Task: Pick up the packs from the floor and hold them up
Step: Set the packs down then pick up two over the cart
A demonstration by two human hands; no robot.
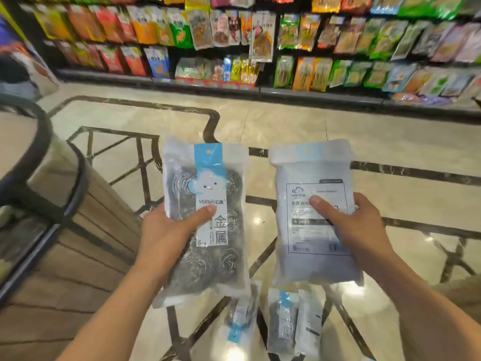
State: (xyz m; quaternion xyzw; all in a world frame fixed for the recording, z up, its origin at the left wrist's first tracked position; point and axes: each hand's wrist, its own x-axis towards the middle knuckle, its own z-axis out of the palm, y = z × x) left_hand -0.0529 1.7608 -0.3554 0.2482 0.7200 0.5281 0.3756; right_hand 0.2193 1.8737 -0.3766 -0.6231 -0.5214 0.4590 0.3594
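My left hand [166,230] grips a clear pack of steel wool scourers [205,267], front side up, with a blue strip and a cloud face; the thumb lies across its label. My right hand [356,227] holds a second pack [309,178] with its printed white back facing me, thumb pressed on the label. Both packs are raised side by side above the floor. Below them, more such packs lie on the floor: one [239,324] at centre and two [291,324] close together to its right.
The glossy beige tiled floor [286,121] has dark inlaid lines. A wooden round display stand [78,243] with a dark rim fills the left. Shelves of hanging snack packets [260,35] run across the back, with a low ledge at their foot.
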